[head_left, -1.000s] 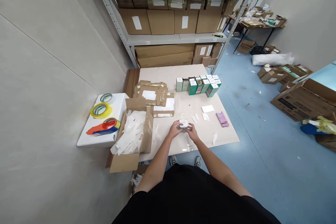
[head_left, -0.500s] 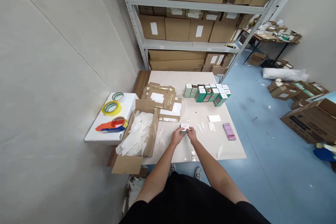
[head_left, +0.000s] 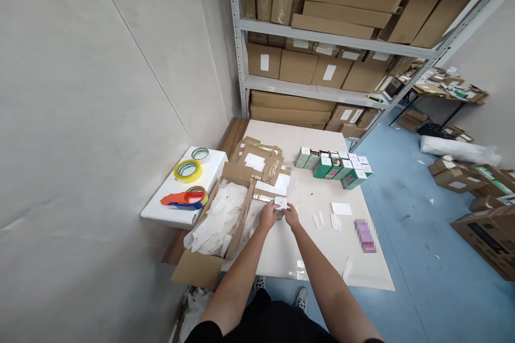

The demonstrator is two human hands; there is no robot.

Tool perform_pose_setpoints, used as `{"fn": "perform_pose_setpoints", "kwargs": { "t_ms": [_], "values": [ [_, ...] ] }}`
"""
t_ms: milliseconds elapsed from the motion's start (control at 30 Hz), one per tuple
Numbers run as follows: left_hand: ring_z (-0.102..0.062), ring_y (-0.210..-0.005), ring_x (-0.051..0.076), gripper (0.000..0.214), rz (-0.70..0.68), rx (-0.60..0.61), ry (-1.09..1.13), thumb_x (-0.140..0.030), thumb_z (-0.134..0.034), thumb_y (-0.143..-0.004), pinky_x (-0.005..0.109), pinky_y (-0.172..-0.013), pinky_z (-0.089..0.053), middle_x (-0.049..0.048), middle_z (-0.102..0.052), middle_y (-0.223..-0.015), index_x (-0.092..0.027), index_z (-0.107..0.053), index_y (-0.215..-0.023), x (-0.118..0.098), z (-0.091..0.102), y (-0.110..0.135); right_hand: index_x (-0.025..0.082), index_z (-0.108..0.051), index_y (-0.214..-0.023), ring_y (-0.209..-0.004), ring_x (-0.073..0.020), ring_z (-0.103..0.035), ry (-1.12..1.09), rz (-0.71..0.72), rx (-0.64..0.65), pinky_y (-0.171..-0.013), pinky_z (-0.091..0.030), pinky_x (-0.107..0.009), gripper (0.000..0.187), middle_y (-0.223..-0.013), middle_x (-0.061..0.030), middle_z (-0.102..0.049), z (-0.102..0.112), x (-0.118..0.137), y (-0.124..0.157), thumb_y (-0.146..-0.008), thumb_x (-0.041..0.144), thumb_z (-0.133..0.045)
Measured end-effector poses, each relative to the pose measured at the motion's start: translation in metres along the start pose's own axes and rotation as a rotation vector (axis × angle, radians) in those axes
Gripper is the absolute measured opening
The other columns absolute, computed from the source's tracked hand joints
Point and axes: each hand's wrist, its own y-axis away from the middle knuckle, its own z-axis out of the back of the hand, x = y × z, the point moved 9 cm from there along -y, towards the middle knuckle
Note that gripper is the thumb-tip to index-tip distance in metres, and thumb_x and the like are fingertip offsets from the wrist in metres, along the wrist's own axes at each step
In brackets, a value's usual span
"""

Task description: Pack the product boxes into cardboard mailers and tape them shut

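Since the earlier frame, my left hand (head_left: pixel 267 216) and right hand (head_left: pixel 292 216) have carried the small white-topped box (head_left: pixel 280 202) leftward, closer to the labelled carton (head_left: pixel 277 186). My fingers are partly curled, gripping the box from both sides with only its width between them; how hard they press, I can't tell. It sits just in front of that carton, over the desk (head_left: pixel 330 249); uneven pressure could twist it loose. Pushing it farther forward could nudge the carton and slide the flattened cardboard (head_left: pixel 273 168) heaped there. My left forearm is near the open carton (head_left: pixel 199 269) of white packing, so a drifting elbow might snag it. Rightward lie paper scraps (head_left: pixel 317 220); farther off, green boxes (head_left: pixel 322 169).
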Motion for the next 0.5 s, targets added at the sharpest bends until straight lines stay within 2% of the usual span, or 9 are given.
{"fn": "perform_pose_setpoints", "kwargs": {
  "t_ms": [67, 133, 200, 300, 400, 500],
  "values": [
    [-0.056, -0.135, 0.033, 0.035, -0.019, -0.047, -0.010, -0.011, -0.069, -0.080, 0.047, -0.114, -0.044, 0.0131, -0.062, -0.146, -0.021, -0.081, -0.110, -0.008, 0.010, 0.005, 0.020, -0.066, -0.125, -0.112, -0.0298, -0.070, 0.002, -0.022, -0.047, -0.094, -0.056, -0.041, 0.055, -0.123, -0.0128, -0.073, 0.009, 0.004, 0.008, -0.074, 0.042, -0.065],
    [-0.053, -0.137, 0.034, 0.033, -0.040, -0.122, 0.038, -0.018, -0.071, -0.082, 0.050, -0.116, -0.042, 0.0138, -0.062, -0.145, -0.021, -0.080, -0.113, -0.015, 0.023, 0.010, 0.021, -0.065, -0.127, -0.119, -0.0301, -0.068, -0.010, 0.014, -0.064, -0.098, -0.055, -0.042, 0.056, -0.134, -0.0124, -0.068, 0.015, 0.015, 0.019, -0.074, 0.041, -0.064],
    [-0.055, -0.136, 0.033, 0.034, -0.063, -0.198, 0.156, -0.026, -0.069, -0.086, 0.052, -0.116, -0.041, 0.0141, -0.065, -0.141, -0.023, -0.078, -0.119, -0.021, 0.040, 0.017, 0.022, -0.067, -0.123, -0.120, -0.0296, -0.067, -0.031, 0.105, -0.056, -0.096, -0.056, -0.042, 0.050, -0.132, -0.0107, -0.070, 0.017, 0.032, 0.032, -0.075, 0.038, -0.062],
    [-0.061, -0.129, 0.031, 0.039, -0.050, -0.269, 0.440, -0.040, -0.066, -0.092, 0.049, -0.109, -0.049, 0.0131, -0.068, -0.135, -0.025, -0.073, -0.128, -0.026, 0.067, 0.029, 0.021, -0.070, -0.111, -0.111, -0.0274, -0.070, -0.065, 0.215, -0.072, -0.088, -0.060, -0.039, 0.037, -0.116, -0.0099, -0.075, 0.013, 0.059, 0.052, -0.079, 0.032, -0.056],
    [-0.063, -0.126, 0.029, 0.051, 0.028, -0.355, 0.721, -0.054, -0.060, -0.097, 0.044, -0.103, -0.053, 0.0139, -0.066, -0.139, -0.024, -0.065, -0.139, -0.023, 0.103, 0.046, 0.021, -0.071, -0.109, -0.104, -0.0254, -0.072, -0.063, 0.322, -0.058, -0.086, -0.061, -0.039, 0.034, -0.113, -0.0098, -0.076, -0.009, 0.093, 0.070, -0.081, 0.029, -0.053],
    [-0.064, -0.127, 0.028, 0.060, 0.077, -0.457, 0.911, -0.060, -0.054, -0.099, 0.043, -0.102, -0.054, 0.0152, -0.061, -0.146, -0.025, -0.054, -0.148, -0.017, 0.150, 0.065, 0.022, -0.071, -0.116, -0.111, -0.0259, -0.070, -0.004, 0.469, 0.053, -0.093, -0.060, -0.042, 0.038, -0.119, -0.0091, -0.075, -0.054, 0.136, 0.085, -0.082, 0.026, -0.055]
  ]
}}
